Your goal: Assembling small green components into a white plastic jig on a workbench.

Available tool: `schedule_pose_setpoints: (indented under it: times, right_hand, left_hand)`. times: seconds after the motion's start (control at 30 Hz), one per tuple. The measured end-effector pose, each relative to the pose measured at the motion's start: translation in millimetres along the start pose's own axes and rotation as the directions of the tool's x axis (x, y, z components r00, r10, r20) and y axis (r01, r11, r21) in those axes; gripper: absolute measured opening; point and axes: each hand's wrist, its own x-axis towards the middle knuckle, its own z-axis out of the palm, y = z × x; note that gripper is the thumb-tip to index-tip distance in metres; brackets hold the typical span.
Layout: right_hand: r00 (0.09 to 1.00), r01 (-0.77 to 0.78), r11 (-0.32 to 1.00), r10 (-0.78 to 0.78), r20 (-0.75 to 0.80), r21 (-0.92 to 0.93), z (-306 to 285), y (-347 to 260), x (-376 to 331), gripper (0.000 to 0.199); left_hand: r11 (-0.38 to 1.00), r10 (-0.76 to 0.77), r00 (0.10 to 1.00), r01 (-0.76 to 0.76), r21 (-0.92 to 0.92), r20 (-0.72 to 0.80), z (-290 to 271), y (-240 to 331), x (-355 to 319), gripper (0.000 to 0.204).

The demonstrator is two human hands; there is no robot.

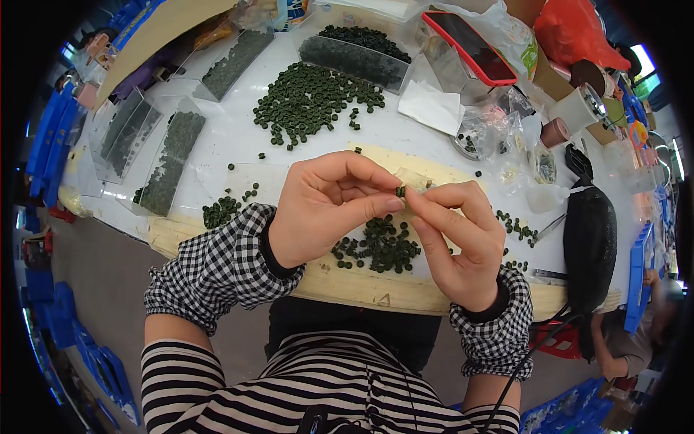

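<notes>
A small dark green round piece is held between the fingertips of both hands above the table. My left hand pinches it with thumb and index finger, the other fingers curled behind. From the right, my right hand presses its fingertips against the same piece, its thumb a little lower. Below and between the hands lies a loose heap of similar green pieces. Next to my left wrist is a smaller cluster of pieces. More pieces are scattered right of my right hand.
A large pile of green pieces lies farther back. Clear boxes of pieces stand at left and back. A red-cased phone, white paper, a black pouch and tweezers lie rightward. Another person's arm shows far right.
</notes>
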Motion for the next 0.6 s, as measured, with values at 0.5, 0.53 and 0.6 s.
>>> schedule_pose_setpoints:
  times: [0.5,0.53,0.6]
  right_hand:
    - [1.0,-0.011,0.999,0.009,0.03,0.047,0.6,-0.3,-2.0,0.035]
    - [0.999,-0.017,0.998,0.016,0.029,0.056,0.9,-0.2,-2.6,0.035]
    - [0.999,-0.023,0.998,0.022,0.027,0.063,1.1,-0.8,-3.0,0.036]
  left_hand:
    - [0.989,0.126,0.992,-0.125,0.077,0.002,-1.3,-5.5,-2.3,0.015]
    - [0.988,0.131,0.991,-0.131,0.083,0.006,-1.4,-5.2,-2.3,0.015]
    - [0.989,0.12,0.993,-0.12,0.083,0.003,-1.5,-4.9,-3.4,0.017]
